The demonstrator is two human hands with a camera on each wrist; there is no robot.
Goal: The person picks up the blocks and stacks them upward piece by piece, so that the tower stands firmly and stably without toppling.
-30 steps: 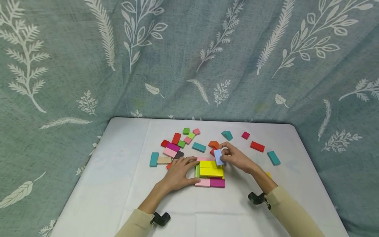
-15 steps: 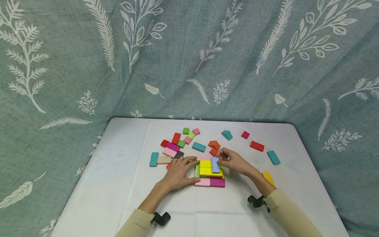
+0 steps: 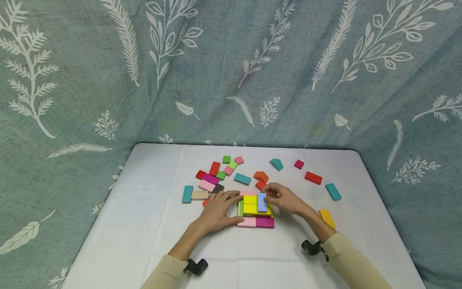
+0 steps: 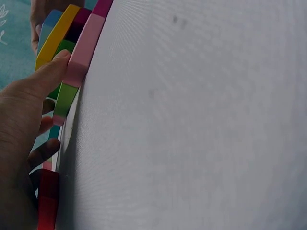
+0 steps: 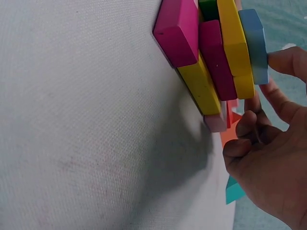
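Nearest you on the table (image 3: 223,257), well in from its left and right edges, a pink block (image 3: 246,222) and a magenta block (image 3: 265,222) lie end to end along the front of the stack (image 3: 250,209), apparently bordering it. Your left hand (image 3: 216,212) spreads along the stack's left side, thumb touching near the front corner, fingers reaching toward the back one, grasping nothing, probably as a stop against sliding. The yellow blocks (image 3: 249,200) on top likely give the blue block (image 3: 262,202) level seating; it lies crosswise toward their right end. Your right hand (image 3: 286,199) pinches that blue block from the right, a fingertip hold that seems suited to fine adjustment. Beyond, a red block (image 3: 313,178) and a teal wedge (image 3: 276,164) lie loose toward the far edge, seemingly out of the way.
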